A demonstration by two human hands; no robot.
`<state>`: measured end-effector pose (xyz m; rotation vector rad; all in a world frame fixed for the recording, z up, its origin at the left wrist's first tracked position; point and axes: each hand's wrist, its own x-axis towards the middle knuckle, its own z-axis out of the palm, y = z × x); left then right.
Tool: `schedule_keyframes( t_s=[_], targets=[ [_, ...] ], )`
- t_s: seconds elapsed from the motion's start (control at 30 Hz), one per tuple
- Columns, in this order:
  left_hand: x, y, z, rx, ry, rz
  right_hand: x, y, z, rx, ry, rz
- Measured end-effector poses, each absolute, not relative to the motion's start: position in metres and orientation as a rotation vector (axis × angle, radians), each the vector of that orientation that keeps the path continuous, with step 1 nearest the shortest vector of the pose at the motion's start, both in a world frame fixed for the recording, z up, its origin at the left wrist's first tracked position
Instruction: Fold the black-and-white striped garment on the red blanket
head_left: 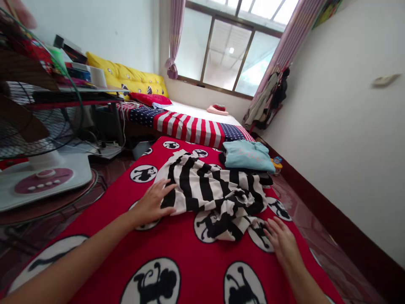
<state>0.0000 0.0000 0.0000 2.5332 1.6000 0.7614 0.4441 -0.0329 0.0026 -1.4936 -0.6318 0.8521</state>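
A black-and-white striped garment [202, 185] lies crumpled on a red blanket [190, 270] printed with dark figures in white circles. At the garment's left edge is my left hand [153, 200], fingers spread; whether the fingertips touch the cloth I cannot tell. My right hand [280, 238] rests low over the blanket, just right of the garment's lower right corner, its fingers stretched out and holding nothing. Just behind the garment sits a folded light blue top [248, 155] with pink lettering, on top of dark folded cloth.
To the left, an electric fan [44, 177] stands on a round stool beside a cluttered desk [104, 89]. A bed with a flag-patterned cover [190, 126] stands under the window. Clothes [268, 99] hang along the right wall. A small yellow object [277, 165] is beside the blue top.
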Motion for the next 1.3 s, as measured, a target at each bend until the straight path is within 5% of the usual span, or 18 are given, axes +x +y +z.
schedule_keyframes(
  t_s=[0.23,0.43,0.77,0.9,1.1,1.3],
  targets=[
    [-0.009,-0.019,-0.041,2.494,1.577,0.712,0.38,-0.087,-0.02,-1.549,-1.713,0.484],
    [-0.003,-0.011,-0.035,2.418,1.606,0.811,0.328,-0.06,-0.028,-1.554,-2.051,0.099],
    [-0.092,-0.031,0.045,2.29,1.883,1.176,0.495,-0.087,0.047,-1.392,-1.648,-0.504],
    [-0.108,-0.042,0.024,2.331,1.848,1.003,0.516,-0.099,0.027,-1.671,-2.021,-0.191],
    [-0.103,-0.052,-0.009,2.359,1.741,0.822,0.42,-0.102,0.016,-1.591,-2.08,0.056],
    [-0.111,-0.057,0.021,2.452,1.797,0.633,0.356,-0.095,0.023,-1.495,-2.397,0.419]
  ],
)
